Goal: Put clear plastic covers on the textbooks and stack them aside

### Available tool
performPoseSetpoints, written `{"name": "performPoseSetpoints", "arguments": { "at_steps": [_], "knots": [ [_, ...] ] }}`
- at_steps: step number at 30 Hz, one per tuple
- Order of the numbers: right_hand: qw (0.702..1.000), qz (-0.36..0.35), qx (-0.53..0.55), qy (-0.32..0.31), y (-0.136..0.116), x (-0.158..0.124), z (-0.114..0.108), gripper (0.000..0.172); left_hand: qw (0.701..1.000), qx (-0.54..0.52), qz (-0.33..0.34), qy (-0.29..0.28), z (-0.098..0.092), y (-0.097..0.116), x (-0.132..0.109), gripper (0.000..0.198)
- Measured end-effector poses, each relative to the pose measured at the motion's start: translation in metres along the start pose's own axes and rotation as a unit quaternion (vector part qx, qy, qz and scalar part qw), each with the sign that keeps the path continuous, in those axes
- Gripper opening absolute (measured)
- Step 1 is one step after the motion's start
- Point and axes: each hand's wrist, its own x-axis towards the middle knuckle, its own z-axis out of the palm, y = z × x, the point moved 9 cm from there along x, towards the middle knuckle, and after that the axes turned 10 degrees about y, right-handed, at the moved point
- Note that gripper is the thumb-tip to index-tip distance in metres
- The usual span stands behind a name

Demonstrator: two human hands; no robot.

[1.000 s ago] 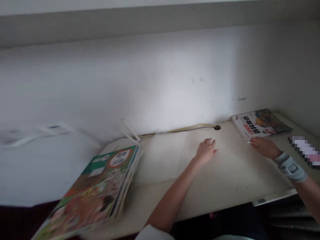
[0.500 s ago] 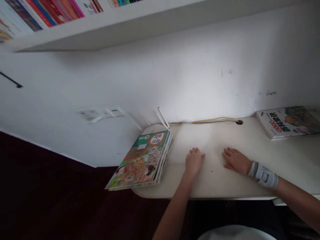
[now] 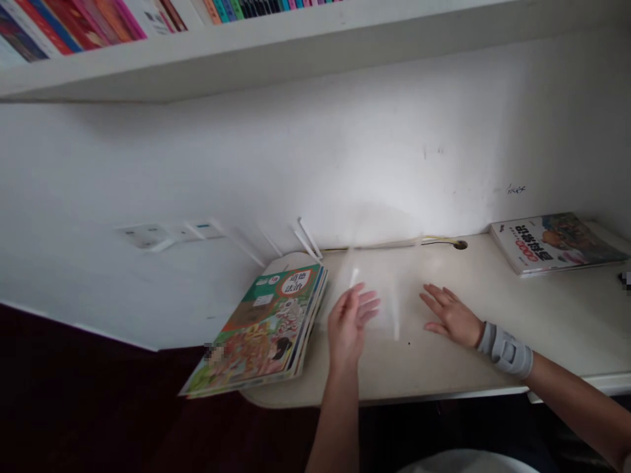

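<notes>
A clear plastic sheet [image 3: 387, 318] is raised off the desk, its outline faint against the white surface. My left hand [image 3: 348, 325] is closed on its left part, the thumb on the near side and the fingers showing through the film. To the right, my right hand [image 3: 453, 318] is held over the desk with fingers stretched out and apart, holding nothing. A grey band [image 3: 505, 348] wraps the right wrist. Left of my left hand lies a stack of picture-covered books [image 3: 263, 328], the top one green and orange, jutting past the desk's edge.
Another book pile [image 3: 557, 243] lies at the right of the white desk [image 3: 434, 368]. A cable runs along the wall to a round hole [image 3: 460, 245]. White antenna-like rods [image 3: 309, 238] stand behind the left stack. A bookshelf [image 3: 276, 52] overhangs above; wall sockets [image 3: 148, 236] are at left.
My left hand has moved left and lifted from the desk, taking up the clear sheet. My right hand has spread its fingers slightly. The view has shifted a little to the right.
</notes>
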Motion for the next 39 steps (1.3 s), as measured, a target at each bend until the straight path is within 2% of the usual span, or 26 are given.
{"name": "performPoseSetpoints", "arguments": {
  "at_steps": [3,5,7,10,12,15,18,21,23,25,29,33,36,39],
  "knots": [
    [0.998,-0.016,-0.008,-0.068,-0.005,-0.002,0.014,0.071,0.992,0.042,0.057,0.106,-0.051,0.005,0.014,0.057],
    [0.995,-0.010,-0.011,-0.098,-0.003,-0.005,0.022,0.071,0.969,0.159,0.118,0.150,-0.077,0.009,0.018,0.058],
    [0.994,-0.008,-0.008,-0.112,-0.002,-0.005,0.026,0.072,0.904,0.316,0.220,0.185,-0.087,0.022,0.011,0.056],
    [0.990,-0.036,0.009,-0.134,-0.009,-0.005,0.032,0.073,0.771,0.478,0.366,0.209,-0.074,0.041,-0.013,0.050],
    [0.986,-0.061,0.025,-0.153,-0.014,-0.008,0.033,0.070,0.726,0.528,0.403,0.177,-0.057,0.040,-0.023,0.048],
    [0.983,-0.058,0.041,-0.171,-0.008,-0.024,0.024,0.065,0.698,0.600,0.387,0.049,-0.029,0.015,-0.025,0.046],
    [0.985,-0.010,0.047,-0.166,0.020,-0.054,0.000,0.060,0.652,0.663,0.357,-0.084,-0.008,-0.019,-0.033,0.044],
    [0.991,0.048,-0.006,-0.128,0.055,-0.087,-0.030,0.055,0.612,0.691,0.351,-0.155,0.007,-0.037,-0.051,0.043],
    [0.991,0.073,-0.073,-0.082,0.071,-0.101,-0.047,0.055,0.604,0.692,0.352,-0.183,0.019,-0.042,-0.063,0.047],
    [0.987,0.084,-0.131,-0.044,0.077,-0.106,-0.054,0.061,0.606,0.678,0.357,-0.213,0.036,-0.045,-0.075,0.054],
    [0.974,0.122,-0.185,-0.032,0.075,-0.104,-0.038,0.068,0.614,0.646,0.362,-0.273,0.060,-0.060,-0.090,0.061],
    [0.967,0.148,-0.202,-0.053,0.074,-0.109,-0.015,0.066,0.620,0.654,0.315,-0.297,0.057,-0.086,-0.093,0.067],
    [0.966,0.145,-0.212,-0.045,0.078,-0.120,-0.017,0.063,0.623,0.661,0.292,-0.301,0.054,-0.099,-0.100,0.067],
    [0.963,0.151,-0.216,-0.052,0.089,-0.134,-0.026,0.063,0.631,0.652,0.290,-0.304,0.060,-0.102,-0.112,0.068]
  ]
}}
